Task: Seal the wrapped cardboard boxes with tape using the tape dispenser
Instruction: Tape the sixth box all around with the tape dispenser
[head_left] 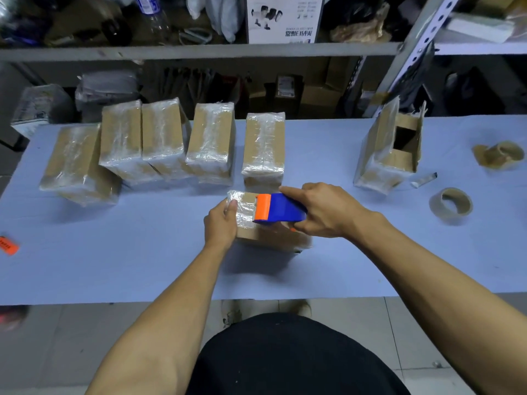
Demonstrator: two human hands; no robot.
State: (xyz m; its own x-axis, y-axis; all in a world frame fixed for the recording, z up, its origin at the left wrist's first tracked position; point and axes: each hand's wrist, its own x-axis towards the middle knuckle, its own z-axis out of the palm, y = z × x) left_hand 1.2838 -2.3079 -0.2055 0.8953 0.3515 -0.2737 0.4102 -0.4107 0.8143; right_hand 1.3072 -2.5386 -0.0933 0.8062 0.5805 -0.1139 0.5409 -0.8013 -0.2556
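A small cardboard box [251, 233] wrapped in clear film lies at the middle of the blue table [142, 252]. My left hand [221, 228] grips its left end, thumb on the top face. My right hand [328, 210] holds a blue tape dispenser [285, 209] whose orange front sits on top of the box. Behind it stand several wrapped boxes in a row, such as one [263, 146] just behind the dispenser and another [211, 141] to its left.
An open-sided wrapped box [387, 146] stands at the right. Two brown tape rolls [450, 205] [500, 153] and a small metal piece [425, 179] lie at the far right. An orange label [8, 246] lies near the left edge. Cluttered shelves [199, 49] rise behind the table.
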